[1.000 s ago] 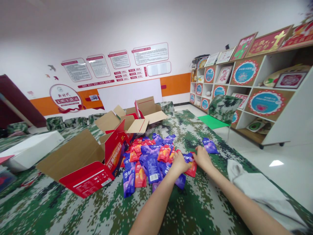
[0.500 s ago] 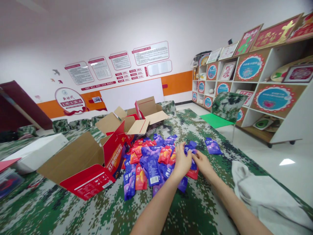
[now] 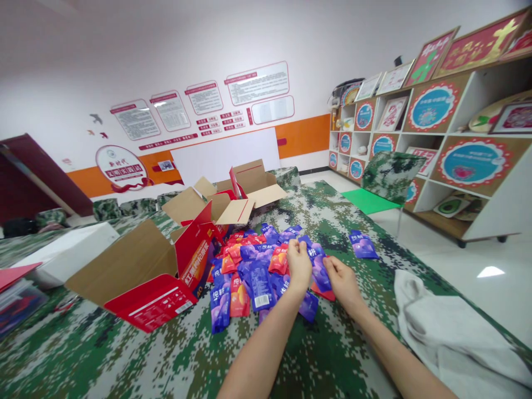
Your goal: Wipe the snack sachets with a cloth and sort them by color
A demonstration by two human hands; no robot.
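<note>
Both forearms stretch forward over the table, converging. The left hand, knuckles up with curled fingers, and the right hand, angled inward, pinch a purple packet between them, beside the packet heap, inward from the table's right edge.

You get bright, diffuse light over the bench, with soft shading between your forearms. White glare sits on the glossy floor at right. The far wall dims toward its top left, its fine print blurred. Wide-angle distortion stretches the right-hand shelf; large lettering on the pouches stays legible.
</note>
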